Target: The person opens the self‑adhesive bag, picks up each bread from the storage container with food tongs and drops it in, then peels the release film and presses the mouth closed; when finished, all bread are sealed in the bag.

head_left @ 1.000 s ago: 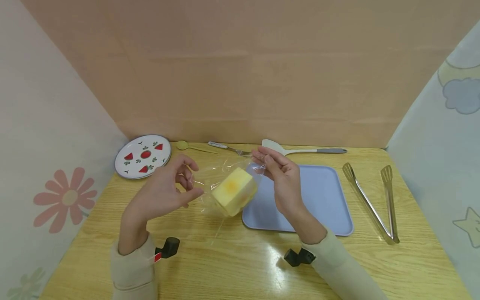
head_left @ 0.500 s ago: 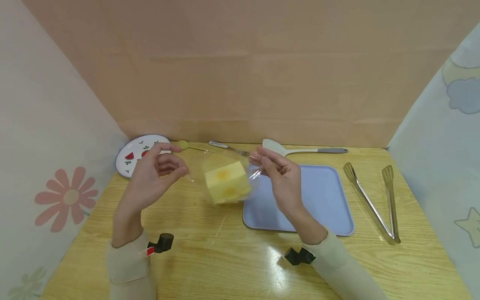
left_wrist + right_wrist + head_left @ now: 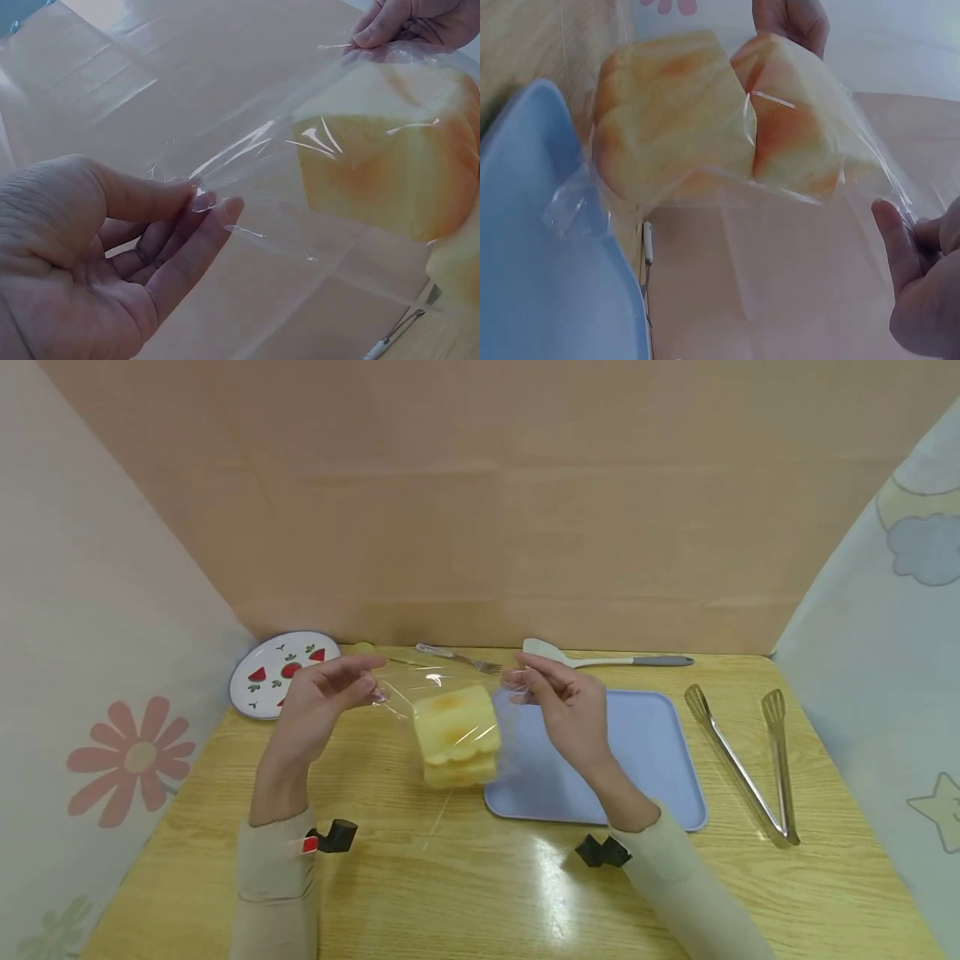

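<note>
A clear plastic bag (image 3: 259,146) hangs stretched between my two hands above the table. Inside it are pale yellow bread pieces (image 3: 453,727) with browned patches; two of them lean together in the right wrist view. My left hand (image 3: 307,714) pinches the bag's upper left edge between thumb and fingertips. At the opposite upper corner, my right hand (image 3: 573,718) pinches the film with thumb and forefinger. In the right wrist view, the bag's loose end overlaps the blue tray (image 3: 547,277).
A strawberry-patterned plate (image 3: 258,693) lies back left. Along the rear wall are a yellow spoon (image 3: 365,649), partly hidden, a fork (image 3: 450,653) and a spatula (image 3: 600,662). Metal tongs (image 3: 738,768) lie spread right of the tray. Walls enclose the table on three sides.
My left hand let go of the bag and drew back up-left, then came in again and now pinches its edge. The bread has turned within the bag; the right hand keeps its hold.
</note>
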`<state>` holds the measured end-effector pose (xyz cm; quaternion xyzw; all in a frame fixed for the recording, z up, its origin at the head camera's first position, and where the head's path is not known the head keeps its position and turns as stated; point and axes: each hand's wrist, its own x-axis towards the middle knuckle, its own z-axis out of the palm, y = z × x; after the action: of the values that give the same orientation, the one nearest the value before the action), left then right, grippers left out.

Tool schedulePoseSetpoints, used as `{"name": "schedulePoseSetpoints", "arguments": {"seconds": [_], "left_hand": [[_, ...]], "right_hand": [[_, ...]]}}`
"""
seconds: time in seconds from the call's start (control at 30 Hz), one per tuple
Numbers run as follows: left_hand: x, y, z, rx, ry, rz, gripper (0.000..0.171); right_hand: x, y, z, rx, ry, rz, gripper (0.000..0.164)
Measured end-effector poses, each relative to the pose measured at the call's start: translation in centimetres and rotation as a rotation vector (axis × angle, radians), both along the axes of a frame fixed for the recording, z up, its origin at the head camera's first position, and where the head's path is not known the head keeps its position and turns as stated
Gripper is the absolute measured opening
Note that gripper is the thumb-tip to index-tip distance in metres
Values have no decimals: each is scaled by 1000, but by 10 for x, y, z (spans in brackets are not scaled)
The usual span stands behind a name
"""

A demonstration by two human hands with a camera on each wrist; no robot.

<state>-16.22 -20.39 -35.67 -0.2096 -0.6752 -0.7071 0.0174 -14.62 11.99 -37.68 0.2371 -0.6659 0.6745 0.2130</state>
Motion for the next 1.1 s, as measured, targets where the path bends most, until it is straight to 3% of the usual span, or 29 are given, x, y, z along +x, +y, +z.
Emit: {"name": "schedulePoseSetpoints", "arguments": {"seconds": [0.17,0.4,0.6,0.87,1.0,1.1], "left_hand": [[-2,3,-3,20,20,-28,21],[-4,1,-6,14,79,-126,13],[-3,-3,-6,-70,113,-109,12],[0,-7,-6,-172,163,-99,15],[2,-4,-4,-102,137,-137,15],[2,1,-3,-52,116,-109,12]], "right_hand": [[-7,10,0,0,-13,56,24],[-14,23,-3,-31,-52,197,20],[-17,30,-6,-13,-27,300,15],[-22,34,-11,-17,64,369,25],[-21,35,-12,-20,101,375,28],[-18,34,-10,-23,94,327,21]]}}
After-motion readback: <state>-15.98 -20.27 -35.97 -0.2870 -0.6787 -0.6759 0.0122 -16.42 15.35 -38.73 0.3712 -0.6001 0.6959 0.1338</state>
